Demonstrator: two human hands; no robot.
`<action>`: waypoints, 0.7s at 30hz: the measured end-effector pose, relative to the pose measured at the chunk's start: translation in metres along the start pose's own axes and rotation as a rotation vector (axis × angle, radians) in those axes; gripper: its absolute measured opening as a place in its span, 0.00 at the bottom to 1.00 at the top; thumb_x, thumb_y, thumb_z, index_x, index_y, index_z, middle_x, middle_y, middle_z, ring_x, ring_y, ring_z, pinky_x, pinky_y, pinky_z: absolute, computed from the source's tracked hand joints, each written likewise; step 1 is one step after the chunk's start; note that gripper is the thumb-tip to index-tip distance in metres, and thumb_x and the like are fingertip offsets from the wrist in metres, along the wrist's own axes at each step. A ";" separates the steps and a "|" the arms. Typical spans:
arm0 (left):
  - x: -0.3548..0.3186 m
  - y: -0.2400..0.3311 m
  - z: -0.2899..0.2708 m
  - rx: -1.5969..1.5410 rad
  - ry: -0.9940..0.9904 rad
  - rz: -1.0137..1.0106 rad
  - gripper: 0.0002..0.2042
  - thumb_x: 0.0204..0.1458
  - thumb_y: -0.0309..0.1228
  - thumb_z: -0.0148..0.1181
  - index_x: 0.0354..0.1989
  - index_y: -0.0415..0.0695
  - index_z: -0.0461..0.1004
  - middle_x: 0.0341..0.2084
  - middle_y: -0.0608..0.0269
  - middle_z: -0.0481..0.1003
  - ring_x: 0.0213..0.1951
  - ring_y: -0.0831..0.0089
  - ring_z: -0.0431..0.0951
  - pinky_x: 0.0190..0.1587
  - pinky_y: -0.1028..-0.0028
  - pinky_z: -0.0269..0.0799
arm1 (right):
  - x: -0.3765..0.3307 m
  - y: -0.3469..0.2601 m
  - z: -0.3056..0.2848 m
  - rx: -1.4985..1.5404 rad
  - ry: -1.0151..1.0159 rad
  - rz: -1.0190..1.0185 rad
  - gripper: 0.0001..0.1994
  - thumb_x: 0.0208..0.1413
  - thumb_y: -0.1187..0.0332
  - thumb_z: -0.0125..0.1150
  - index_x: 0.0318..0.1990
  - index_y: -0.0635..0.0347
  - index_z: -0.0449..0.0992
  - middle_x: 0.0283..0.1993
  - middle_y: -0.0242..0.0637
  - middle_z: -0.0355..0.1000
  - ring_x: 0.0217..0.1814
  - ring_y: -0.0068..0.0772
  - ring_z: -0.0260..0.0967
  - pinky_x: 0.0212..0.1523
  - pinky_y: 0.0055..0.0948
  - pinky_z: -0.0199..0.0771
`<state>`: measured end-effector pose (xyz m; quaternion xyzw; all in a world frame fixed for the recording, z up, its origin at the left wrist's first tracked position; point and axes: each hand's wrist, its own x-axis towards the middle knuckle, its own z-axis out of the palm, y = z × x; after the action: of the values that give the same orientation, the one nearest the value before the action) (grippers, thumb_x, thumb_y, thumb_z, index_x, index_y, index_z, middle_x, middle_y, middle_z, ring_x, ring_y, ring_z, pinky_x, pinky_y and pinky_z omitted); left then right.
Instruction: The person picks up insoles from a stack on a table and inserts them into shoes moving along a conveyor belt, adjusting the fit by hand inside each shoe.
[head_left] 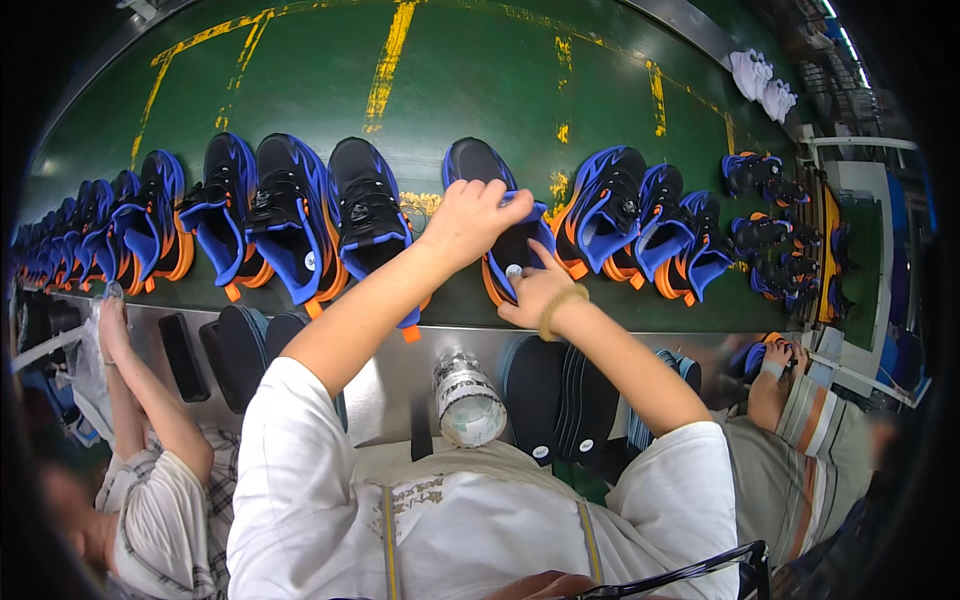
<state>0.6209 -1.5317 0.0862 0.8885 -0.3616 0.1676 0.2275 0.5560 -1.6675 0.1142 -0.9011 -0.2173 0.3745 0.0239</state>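
Note:
A black and blue sneaker with orange trim [476, 160] stands in front of me on the green work surface, toe pointing away. My left hand [472, 218] is closed over its tongue and lacing. At the heel opening, my right hand [543, 287] grips the blue collar, thumb and fingers at its rim. A round white sticker [514, 271] shows inside the shoe, between my hands. Just to the left stands a matching sneaker [362, 190], and to the right another sneaker [607, 200]. My left hand hides the middle of the held shoe.
Matching sneakers [225, 190] line the surface on both sides. Along the metal ledge nearest me sit a clear tape-wrapped cup [468, 400] and black insoles [535, 385]. One person's arm [150, 385] reaches in at left; another person's hands [775, 362] hold a shoe at right.

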 end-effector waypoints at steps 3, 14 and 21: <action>0.000 -0.003 -0.005 0.027 -0.082 0.100 0.10 0.36 0.35 0.58 0.22 0.47 0.63 0.18 0.65 0.62 0.23 0.69 0.68 0.24 0.71 0.61 | -0.031 -0.007 0.032 0.126 0.989 -0.041 0.06 0.35 0.71 0.57 0.22 0.60 0.68 0.35 0.39 0.65 0.41 0.40 0.62 0.52 0.44 0.51; -0.029 0.008 -0.036 0.156 -0.193 -0.025 0.09 0.43 0.36 0.52 0.22 0.46 0.62 0.18 0.65 0.62 0.21 0.69 0.67 0.24 0.71 0.61 | -0.055 -0.042 0.105 0.751 1.066 0.004 0.09 0.42 0.74 0.59 0.32 0.66 0.72 0.52 0.61 0.55 0.49 0.52 0.62 0.46 0.32 0.64; -0.002 -0.012 -0.028 0.102 -0.374 -0.042 0.05 0.45 0.31 0.48 0.26 0.44 0.64 0.22 0.61 0.65 0.23 0.66 0.72 0.24 0.66 0.67 | -0.043 -0.019 0.058 0.451 1.105 0.004 0.05 0.38 0.74 0.55 0.24 0.64 0.67 0.41 0.56 0.63 0.40 0.53 0.63 0.41 0.38 0.65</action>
<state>0.6244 -1.5081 0.1058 0.9219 -0.3699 0.0131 0.1144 0.4827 -1.6752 0.1051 -0.9355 -0.0860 -0.1130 0.3236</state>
